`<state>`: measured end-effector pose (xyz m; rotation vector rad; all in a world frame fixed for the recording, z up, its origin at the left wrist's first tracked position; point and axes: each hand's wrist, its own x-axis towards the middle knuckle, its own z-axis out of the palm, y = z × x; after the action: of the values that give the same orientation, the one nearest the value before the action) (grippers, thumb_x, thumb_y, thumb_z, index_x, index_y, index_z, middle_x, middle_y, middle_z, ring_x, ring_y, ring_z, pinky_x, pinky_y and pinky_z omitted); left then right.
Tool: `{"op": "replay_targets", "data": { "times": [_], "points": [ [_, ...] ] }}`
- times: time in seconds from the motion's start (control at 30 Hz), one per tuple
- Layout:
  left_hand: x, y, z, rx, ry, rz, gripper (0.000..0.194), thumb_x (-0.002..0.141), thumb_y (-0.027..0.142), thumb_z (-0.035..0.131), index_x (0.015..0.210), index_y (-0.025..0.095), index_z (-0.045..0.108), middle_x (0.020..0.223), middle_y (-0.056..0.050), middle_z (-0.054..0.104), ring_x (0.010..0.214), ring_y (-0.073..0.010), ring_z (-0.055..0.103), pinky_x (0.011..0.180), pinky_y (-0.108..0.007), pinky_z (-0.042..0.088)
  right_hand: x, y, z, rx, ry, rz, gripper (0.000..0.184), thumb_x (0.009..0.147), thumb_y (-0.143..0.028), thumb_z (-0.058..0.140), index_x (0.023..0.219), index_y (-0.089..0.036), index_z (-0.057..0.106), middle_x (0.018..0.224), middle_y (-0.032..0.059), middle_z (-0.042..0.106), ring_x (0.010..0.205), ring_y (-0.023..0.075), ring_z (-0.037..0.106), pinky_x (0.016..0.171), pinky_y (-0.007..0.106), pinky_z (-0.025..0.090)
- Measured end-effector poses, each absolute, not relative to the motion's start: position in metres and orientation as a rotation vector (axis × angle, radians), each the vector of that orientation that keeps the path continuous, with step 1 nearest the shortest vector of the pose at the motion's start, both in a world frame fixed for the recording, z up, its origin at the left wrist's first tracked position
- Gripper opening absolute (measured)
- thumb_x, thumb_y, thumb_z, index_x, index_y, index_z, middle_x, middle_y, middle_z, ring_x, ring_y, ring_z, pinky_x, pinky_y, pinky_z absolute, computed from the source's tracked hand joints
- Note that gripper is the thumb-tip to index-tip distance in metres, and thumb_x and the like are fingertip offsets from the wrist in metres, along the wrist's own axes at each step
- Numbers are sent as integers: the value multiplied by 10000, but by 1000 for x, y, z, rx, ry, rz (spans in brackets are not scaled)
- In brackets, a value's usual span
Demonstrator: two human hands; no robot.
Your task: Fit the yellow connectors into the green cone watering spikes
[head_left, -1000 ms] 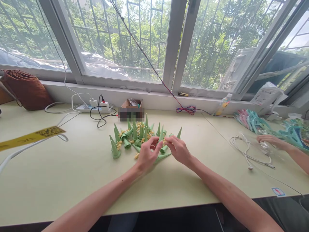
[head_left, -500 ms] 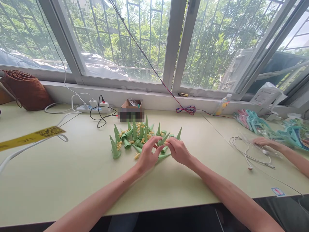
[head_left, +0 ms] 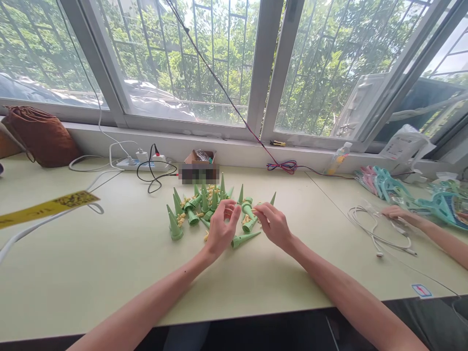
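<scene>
Several green plastic cones stand and lie in a cluster, with small yellow plastic pieces among them. My left hand hovers at the cluster's right side, its fingers curved and apart from the thumb, with nothing visible between them. My right hand is closed in a pinch on a small pale yellow piece, mostly covered by the fingertips. Between my hands are green tubular parts. A green cone lies on its side just nearer to me.
On the pale table are a power strip, a small cardboard box and a brown bag at the back. At right, another person's hand is by white cables and bagged teal items.
The cone held in my left fingers is out of them, and that hand has opened and moved slightly left. My right hand has shifted a little right, still pinching.
</scene>
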<state>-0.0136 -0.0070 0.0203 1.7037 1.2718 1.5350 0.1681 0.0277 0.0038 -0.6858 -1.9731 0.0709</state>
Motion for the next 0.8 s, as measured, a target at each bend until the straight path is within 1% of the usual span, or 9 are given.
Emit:
{"op": "replay_targets", "data": {
  "times": [0.1, 0.2, 0.3, 0.4, 0.53, 0.7, 0.8],
  "points": [
    [-15, -8, 21, 1720, 1284, 1456, 324, 953, 496, 478, 1026, 189, 552, 680, 16, 584, 682, -151, 592, 658, -266, 469, 167, 26, 3, -646, -2004, 27, 166, 1021, -250, 434, 1006, -215, 595, 852, 63, 627, 668, 140, 563, 577, 248, 455],
    [-15, -10, 20, 1804, 1280, 1346, 351, 950, 502, 477, 1072, 189, 577, 630, 38, 551, 591, -130, 529, 607, -253, 424, 165, 25, 2, -612, -2046, -13, 163, 1023, -252, 430, 1035, -218, 589, 843, 60, 628, 644, 136, 558, 547, 241, 440],
    [-15, -11, 18, 1870, 1259, 1329, 343, 939, 489, 500, 1060, 185, 606, 649, 28, 539, 613, -131, 514, 601, -248, 418, 165, 25, 1, -591, -2063, -7, 159, 1027, -249, 415, 1050, -218, 570, 822, 54, 622, 616, 137, 549, 529, 242, 425],
    [-15, -10, 17, 1884, 1194, 1344, 316, 938, 454, 518, 1071, 180, 603, 686, 13, 551, 656, -141, 546, 638, -259, 458, 166, 26, 1, -585, -2078, 10, 159, 1031, -251, 400, 1033, -217, 555, 801, 46, 604, 608, 139, 540, 535, 244, 422],
    [-16, -9, 17, 1989, 1146, 1369, 295, 928, 401, 552, 1126, 184, 580, 715, 8, 566, 668, -140, 560, 678, -271, 493, 167, 27, 1, -590, -2102, 21, 180, 1035, -254, 378, 976, -212, 542, 752, 25, 553, 581, 133, 487, 531, 240, 397],
    [-16, -11, 18, 2209, 1122, 1437, 232, 932, 286, 554, 1153, 214, 566, 902, -36, 660, 709, -138, 589, 693, -266, 504, 168, 27, 0, -586, -2116, 42, 211, 1043, -254, 341, 926, -212, 511, 731, 18, 521, 579, 135, 448, 534, 241, 376],
    [-15, -11, 17, 2267, 1112, 1471, 249, 940, 259, 541, 1187, 223, 543, 914, -35, 665, 702, -133, 591, 673, -254, 500, 167, 27, 1, -590, -2112, 60, 234, 1045, -256, 332, 882, -218, 496, 709, 9, 502, 563, 133, 425, 524, 239, 360]
  ]
}}
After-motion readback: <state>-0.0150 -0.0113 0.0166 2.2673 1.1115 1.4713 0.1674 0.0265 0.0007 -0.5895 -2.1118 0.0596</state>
